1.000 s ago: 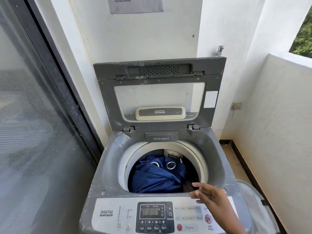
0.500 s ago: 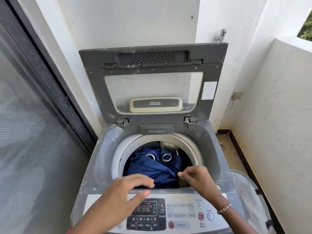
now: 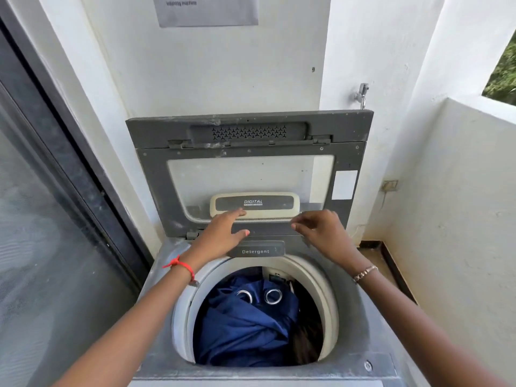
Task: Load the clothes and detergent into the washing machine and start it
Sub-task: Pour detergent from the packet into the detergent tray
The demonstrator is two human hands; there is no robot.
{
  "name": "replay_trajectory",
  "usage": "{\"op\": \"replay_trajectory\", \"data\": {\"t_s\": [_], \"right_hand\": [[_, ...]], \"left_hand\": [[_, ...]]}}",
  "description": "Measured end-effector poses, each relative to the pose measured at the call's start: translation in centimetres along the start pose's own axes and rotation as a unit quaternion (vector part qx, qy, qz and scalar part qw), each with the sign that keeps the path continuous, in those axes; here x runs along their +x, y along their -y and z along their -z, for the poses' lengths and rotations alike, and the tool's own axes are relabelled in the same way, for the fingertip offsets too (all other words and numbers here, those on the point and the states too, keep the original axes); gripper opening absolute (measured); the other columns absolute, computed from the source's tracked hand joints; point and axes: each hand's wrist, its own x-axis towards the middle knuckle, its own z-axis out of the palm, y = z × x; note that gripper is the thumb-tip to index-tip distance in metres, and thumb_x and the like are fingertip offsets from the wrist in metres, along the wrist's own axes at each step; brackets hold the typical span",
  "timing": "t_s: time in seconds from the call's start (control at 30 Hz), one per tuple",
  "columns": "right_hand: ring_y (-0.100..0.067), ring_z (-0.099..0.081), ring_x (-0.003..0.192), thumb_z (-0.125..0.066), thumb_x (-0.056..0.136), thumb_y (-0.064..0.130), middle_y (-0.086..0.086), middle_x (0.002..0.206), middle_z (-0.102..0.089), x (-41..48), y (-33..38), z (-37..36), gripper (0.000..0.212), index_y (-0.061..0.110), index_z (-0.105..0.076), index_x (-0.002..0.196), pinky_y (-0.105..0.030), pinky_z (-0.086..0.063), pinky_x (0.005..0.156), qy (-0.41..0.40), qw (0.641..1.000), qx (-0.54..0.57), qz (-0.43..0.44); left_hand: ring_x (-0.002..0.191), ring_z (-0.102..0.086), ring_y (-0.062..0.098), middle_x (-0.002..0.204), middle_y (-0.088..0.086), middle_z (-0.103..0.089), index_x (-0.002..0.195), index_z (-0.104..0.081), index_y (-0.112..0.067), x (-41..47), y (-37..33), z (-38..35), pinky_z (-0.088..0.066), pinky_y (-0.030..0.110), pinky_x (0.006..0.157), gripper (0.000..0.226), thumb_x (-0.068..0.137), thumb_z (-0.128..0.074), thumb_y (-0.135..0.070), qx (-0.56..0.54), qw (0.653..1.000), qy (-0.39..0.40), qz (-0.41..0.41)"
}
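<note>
Left hand (image 3: 223, 236), right hand (image 3: 324, 233) — lid (image 3: 251, 174) (upright)

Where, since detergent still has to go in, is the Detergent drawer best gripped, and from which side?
Grip the Detergent drawer by the lower edge of its front panel, coming from the front over the open tub. The panel faces you at the tub's rear rim, with the upright lid right behind it, so it probably pulls toward you.

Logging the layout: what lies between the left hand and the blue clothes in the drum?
Head view: the grey Detergent drawer and the white tub rim, between left hand and blue clothes.
</note>
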Motion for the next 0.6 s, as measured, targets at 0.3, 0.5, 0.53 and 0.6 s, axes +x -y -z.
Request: {"op": "replay_trajectory", "data": {"t_s": [0.3, 0.5, 0.53, 0.6], "right_hand": [[-0.023, -0.066, 0.073, -0.061, 0.087, 0.016, -0.012, 0.075, -0.069, 0.5, -6.3, -9.2, 0.015, 0.006, -0.069, 0.081, -0.036, -0.056, 0.069, 0.047, 0.951, 0.192, -0.238], [-0.033, -0.061, 0.093, -0.058, 0.090, 0.013, -0.022, 0.095, -0.058, 3.2, -8.4, -14.3, 0.020, -0.001, -0.053, 0.102, -0.043, -0.057, 0.071, -0.032, 0.761, 0.450, -0.467], [-0.036, -0.058, 0.097, -0.057, 0.090, 0.012, -0.025, 0.100, -0.054, 3.9, -8.7, -14.8, 0.020, -0.001, -0.050, 0.103, -0.046, -0.055, 0.075, -0.058, 0.727, 0.479, -0.489], [-0.040, -0.054, 0.105, -0.057, 0.089, 0.012, -0.031, 0.111, -0.047, 4.7, -9.0, -15.5, 0.025, 0.001, -0.046, 0.108, -0.046, -0.051, 0.080, -0.092, 0.665, 0.534, -0.513]], "left_hand": [[0.126, -0.045, 0.036, 0.134, 0.026, -0.047, 0.124, -0.046, 0.007, 1.8, 5.3, -8.7, -0.040, 0.050, 0.095, 0.039, 0.096, -0.048, -0.020, -0.586, 0.696, 0.048, 0.411], [0.133, -0.031, 0.042, 0.145, 0.031, -0.024, 0.141, -0.018, 0.009, 4.2, 7.8, -11.6, -0.031, 0.058, 0.104, 0.068, 0.092, -0.056, -0.019, -0.687, 0.562, -0.038, 0.459], [0.133, -0.030, 0.043, 0.146, 0.031, -0.022, 0.143, -0.016, 0.006, 5.0, 8.1, -11.7, -0.031, 0.059, 0.104, 0.070, 0.091, -0.057, -0.019, -0.696, 0.552, -0.048, 0.457], [0.132, -0.030, 0.044, 0.145, 0.030, -0.021, 0.144, -0.016, -0.001, 6.1, 8.6, -11.8, -0.031, 0.060, 0.104, 0.069, 0.091, -0.057, -0.018, -0.711, 0.539, -0.072, 0.446]]}}
